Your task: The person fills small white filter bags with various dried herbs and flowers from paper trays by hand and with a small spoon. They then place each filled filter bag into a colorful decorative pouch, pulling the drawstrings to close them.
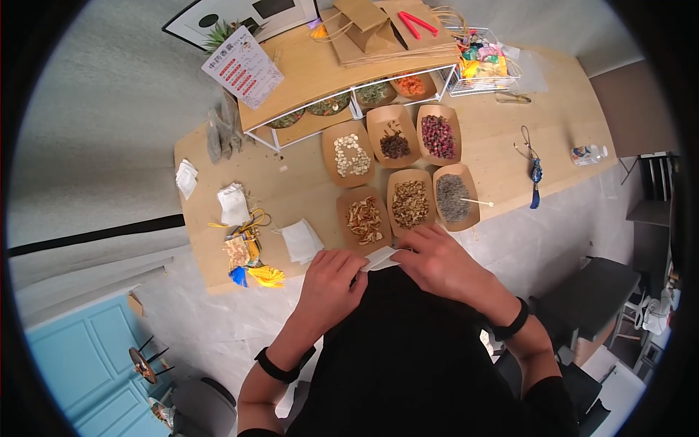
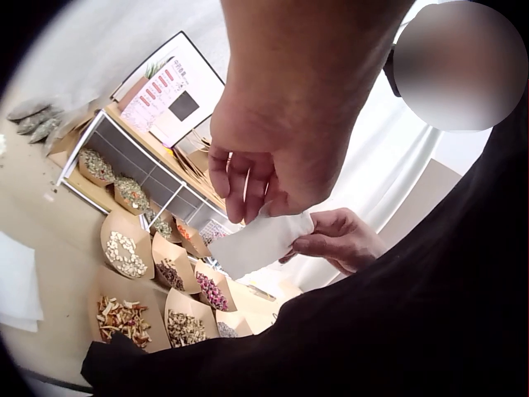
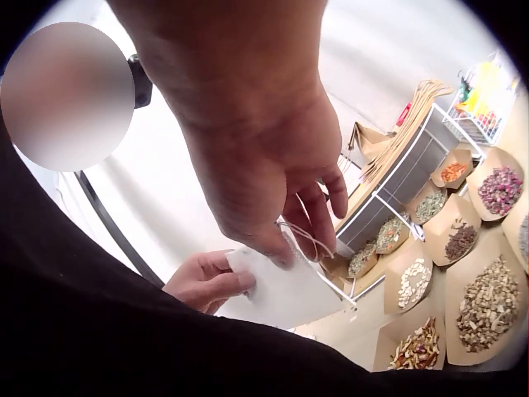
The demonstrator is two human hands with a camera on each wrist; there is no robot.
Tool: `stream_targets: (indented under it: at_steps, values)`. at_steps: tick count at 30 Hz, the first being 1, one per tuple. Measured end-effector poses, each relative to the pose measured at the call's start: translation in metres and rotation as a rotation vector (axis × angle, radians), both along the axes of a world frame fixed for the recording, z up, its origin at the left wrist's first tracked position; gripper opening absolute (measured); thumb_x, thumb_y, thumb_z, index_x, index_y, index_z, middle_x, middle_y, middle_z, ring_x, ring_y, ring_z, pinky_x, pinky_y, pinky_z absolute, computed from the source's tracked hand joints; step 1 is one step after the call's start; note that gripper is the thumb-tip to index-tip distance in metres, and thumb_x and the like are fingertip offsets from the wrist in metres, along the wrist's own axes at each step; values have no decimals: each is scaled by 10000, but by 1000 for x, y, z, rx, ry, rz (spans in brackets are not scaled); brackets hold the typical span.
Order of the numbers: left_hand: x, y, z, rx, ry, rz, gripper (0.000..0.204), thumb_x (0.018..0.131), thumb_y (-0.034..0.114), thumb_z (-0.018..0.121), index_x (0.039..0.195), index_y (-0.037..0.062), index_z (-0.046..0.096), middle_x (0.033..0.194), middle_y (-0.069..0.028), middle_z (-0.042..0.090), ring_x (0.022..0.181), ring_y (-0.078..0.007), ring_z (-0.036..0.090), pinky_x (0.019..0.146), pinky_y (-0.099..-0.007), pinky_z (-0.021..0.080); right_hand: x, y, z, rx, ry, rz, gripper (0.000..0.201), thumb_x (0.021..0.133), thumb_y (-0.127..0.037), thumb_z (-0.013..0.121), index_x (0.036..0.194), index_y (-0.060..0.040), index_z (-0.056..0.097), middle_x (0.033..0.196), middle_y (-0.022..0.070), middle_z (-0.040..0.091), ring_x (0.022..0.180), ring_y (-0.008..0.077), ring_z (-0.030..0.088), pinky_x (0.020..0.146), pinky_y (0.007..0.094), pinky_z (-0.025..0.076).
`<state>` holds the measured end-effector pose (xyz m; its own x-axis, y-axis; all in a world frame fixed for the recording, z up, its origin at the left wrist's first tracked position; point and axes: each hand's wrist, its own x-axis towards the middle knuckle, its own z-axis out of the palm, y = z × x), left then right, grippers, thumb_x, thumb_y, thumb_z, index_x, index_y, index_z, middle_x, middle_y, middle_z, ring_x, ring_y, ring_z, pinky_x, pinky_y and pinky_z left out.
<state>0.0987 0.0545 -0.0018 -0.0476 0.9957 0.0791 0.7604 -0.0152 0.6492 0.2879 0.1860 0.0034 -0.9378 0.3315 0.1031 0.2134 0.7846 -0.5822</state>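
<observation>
A small white drawstring pouch (image 3: 277, 289) is stretched between both hands, close to the body at the table's front edge. My left hand (image 1: 333, 284) pinches one side between thumb and fingers. The other side is pinched by my right hand (image 1: 440, 264), with thin pale strings (image 3: 307, 236) looping by its fingers in the right wrist view. Just beyond the hands stand paper trays of dried herbs: reddish-brown slices (image 1: 365, 221), tan chopped pieces (image 1: 411, 204) and grey-purple buds (image 1: 453, 198). Flat white pouches (image 1: 301, 241) lie left of the left hand.
Behind are trays of white pieces (image 1: 352, 155), dark cloves (image 1: 395, 143) and rosebuds (image 1: 438, 137), before a wooden shelf (image 1: 291, 73). Tasselled sachets (image 1: 244, 251) lie at left. A blue tassel (image 1: 536, 172) and a bottle (image 1: 588, 154) are at right; a wire basket (image 1: 484, 65) stands behind.
</observation>
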Motion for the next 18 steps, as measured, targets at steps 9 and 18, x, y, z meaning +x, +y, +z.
stream_targets:
  at_steps: [9, 18]
  values:
    - [-3, 8, 9, 108, 161, -161, 219, 775, 77, 719, 980, 103, 648, 1116, -76, 591, 1030, -288, 566, 852, -415, 443, -10, 0, 20, 186, -84, 125, 180, 666, -67, 638, 845, -40, 637, 785, 60, 553, 834, 224, 577, 798, 340, 457]
    - [-26, 13, -4, 131, 223, -244, 163, 777, 149, 737, 872, 76, 626, 968, -39, 616, 943, -221, 579, 837, -380, 420, -21, -8, 15, 220, -93, 14, 75, 731, -129, 621, 773, -67, 628, 777, 58, 584, 821, 215, 599, 781, 356, 448]
